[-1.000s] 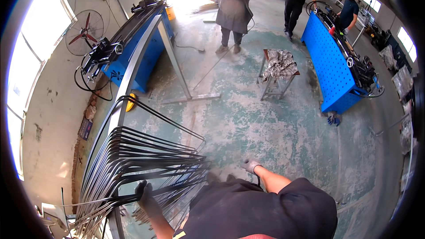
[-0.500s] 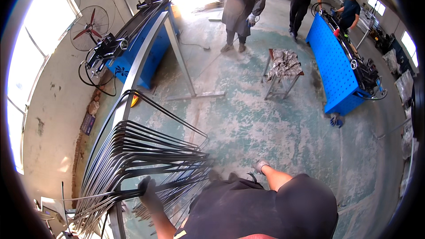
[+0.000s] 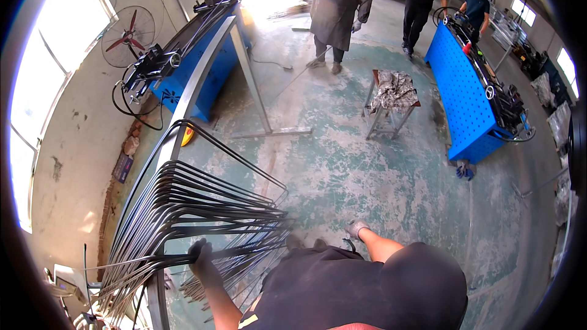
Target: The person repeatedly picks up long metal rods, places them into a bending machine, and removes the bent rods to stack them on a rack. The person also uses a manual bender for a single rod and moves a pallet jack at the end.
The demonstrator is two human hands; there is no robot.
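Note:
A row of dark bent metal rods (image 3: 177, 198) hangs over a long metal rail on my left, their bends lined up and their legs fanning down. At the near end of the row, my left hand (image 3: 206, 267), in a glove with dark fingertips, is closed around the nearest rods. How many rods it holds is hidden. My right hand (image 3: 356, 229), in a pale glove, is held out in front of my body over the floor, apart from the rods. Its fingers are too small and blurred to make out, and no held thing shows.
The metal rail (image 3: 205, 64) runs forward on a floor stand. Beyond it are a blue bench (image 3: 199, 88) and a fan (image 3: 128, 36). A stool with crumpled wrapping (image 3: 394, 91) stands ahead. Two people are by the right blue bench (image 3: 461, 91); another in a long coat (image 3: 339, 9) stands ahead.
My left hand has shifted slightly up along the nearest rods, still gripping. The right hand has barely moved. The coated person's gloved hand and the person behind the right bench have shifted a little.

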